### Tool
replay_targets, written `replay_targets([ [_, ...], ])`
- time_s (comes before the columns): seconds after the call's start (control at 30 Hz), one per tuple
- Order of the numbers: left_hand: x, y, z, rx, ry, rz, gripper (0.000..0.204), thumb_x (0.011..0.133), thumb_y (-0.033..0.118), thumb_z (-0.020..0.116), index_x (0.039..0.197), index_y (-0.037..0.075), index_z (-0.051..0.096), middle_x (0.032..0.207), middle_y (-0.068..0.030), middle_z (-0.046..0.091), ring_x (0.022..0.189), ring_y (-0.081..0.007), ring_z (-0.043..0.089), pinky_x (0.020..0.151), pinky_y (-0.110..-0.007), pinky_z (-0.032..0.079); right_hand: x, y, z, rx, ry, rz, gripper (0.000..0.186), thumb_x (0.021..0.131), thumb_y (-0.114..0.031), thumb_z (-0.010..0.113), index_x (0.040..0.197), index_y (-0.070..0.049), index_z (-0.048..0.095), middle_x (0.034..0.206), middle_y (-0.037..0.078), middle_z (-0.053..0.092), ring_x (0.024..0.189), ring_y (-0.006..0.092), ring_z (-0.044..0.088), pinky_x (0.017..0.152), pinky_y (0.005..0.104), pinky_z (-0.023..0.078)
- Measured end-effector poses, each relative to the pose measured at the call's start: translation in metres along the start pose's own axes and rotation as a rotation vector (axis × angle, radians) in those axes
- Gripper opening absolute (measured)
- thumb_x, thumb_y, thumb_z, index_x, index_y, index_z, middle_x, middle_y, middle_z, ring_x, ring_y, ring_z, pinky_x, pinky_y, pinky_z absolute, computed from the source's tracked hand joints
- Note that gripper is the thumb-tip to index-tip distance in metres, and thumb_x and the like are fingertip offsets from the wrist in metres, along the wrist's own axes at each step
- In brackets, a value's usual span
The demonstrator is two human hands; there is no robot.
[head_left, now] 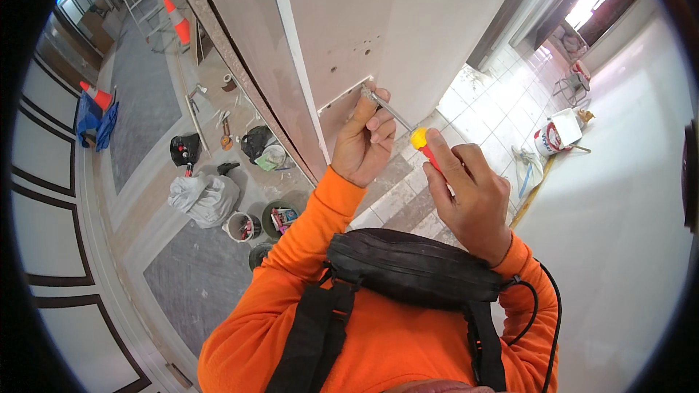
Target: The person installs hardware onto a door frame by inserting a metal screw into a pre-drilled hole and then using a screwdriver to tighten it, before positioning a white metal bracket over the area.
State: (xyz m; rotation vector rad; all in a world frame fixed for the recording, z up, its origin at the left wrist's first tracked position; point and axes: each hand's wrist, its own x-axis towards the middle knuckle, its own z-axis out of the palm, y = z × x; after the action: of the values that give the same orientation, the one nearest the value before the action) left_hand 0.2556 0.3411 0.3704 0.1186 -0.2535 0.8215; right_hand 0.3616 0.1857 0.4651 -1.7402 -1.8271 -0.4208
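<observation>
A soft black fabric pouch [411,266] spans the orange sleeves' gap. The right hand [470,189] grips a screwdriver [419,138] by its rounded red-yellow handle, well apart from the smooth white wall [619,240]. The left hand's [362,142] fingers pinch narrowly around its metal tip, near the flat, pitted panel [422,29]. Beyond, glossy square tiles [475,108] reach a round bucket [550,140].

Slender silver-shafted screwdriver with a red-and-yellow handle [419,138], held aslant; its shaft end, partly covered, points toward a pale, flat panel [408,22] bearing small dark marks.
</observation>
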Motion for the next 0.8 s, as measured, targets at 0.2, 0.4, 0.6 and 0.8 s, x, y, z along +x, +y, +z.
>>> replay_targets([
  [0.2,0.0,-0.001,0.006,0.004,0.017,-0.005,0.023,0.101,0.009,0.05,0.122,0.008,0.059,0.107,-0.0055,0.057,0.069,-0.0075,0.043,0.055,-0.019,0.038,-0.004,0.006,0.009,0.247,0.055,0.114,0.044,0.079,-0.008,0.075,0.121,-0.009,0.066,0.082,0.006,0.057,0.06,0.0165,0.06,0.051,0.0292,0.049],
  [0.4,0.001,-0.002,0.008,-0.005,0.023,-0.011,0.021,0.101,0.009,0.051,0.12,0.008,0.059,0.105,-0.0053,0.058,0.069,-0.0074,0.043,0.055,-0.018,0.038,-0.002,0.005,0.005,0.241,0.022,0.138,0.042,0.079,-0.008,0.075,0.12,-0.007,0.066,0.08,0.008,0.059,0.059,0.0189,0.06,0.053,0.0304,0.05],
  [0.6,0.003,-0.002,0.005,-0.003,-0.008,-0.009,0.021,0.101,0.009,0.05,0.119,0.008,0.06,0.105,-0.0055,0.057,0.069,-0.0072,0.043,0.055,-0.019,0.037,0.001,0.003,0.005,0.428,0.009,0.269,0.037,0.082,-0.006,0.071,0.119,-0.004,0.067,0.074,0.008,0.06,0.058,0.0148,0.059,0.054,0.0256,0.047],
  [0.8,-0.001,-0.003,0.005,0.039,0.056,-0.012,0.021,0.101,0.016,0.051,0.119,0.007,0.057,0.096,-0.0025,0.056,0.067,-0.007,0.043,0.055,-0.02,0.037,0.019,0.001,-0.016,1.179,-0.286,0.963,0.027,0.094,-0.015,0.058,0.115,0.001,0.065,0.071,0.004,0.059,0.055,0.0043,0.046,0.049,0.0207,0.036],
])
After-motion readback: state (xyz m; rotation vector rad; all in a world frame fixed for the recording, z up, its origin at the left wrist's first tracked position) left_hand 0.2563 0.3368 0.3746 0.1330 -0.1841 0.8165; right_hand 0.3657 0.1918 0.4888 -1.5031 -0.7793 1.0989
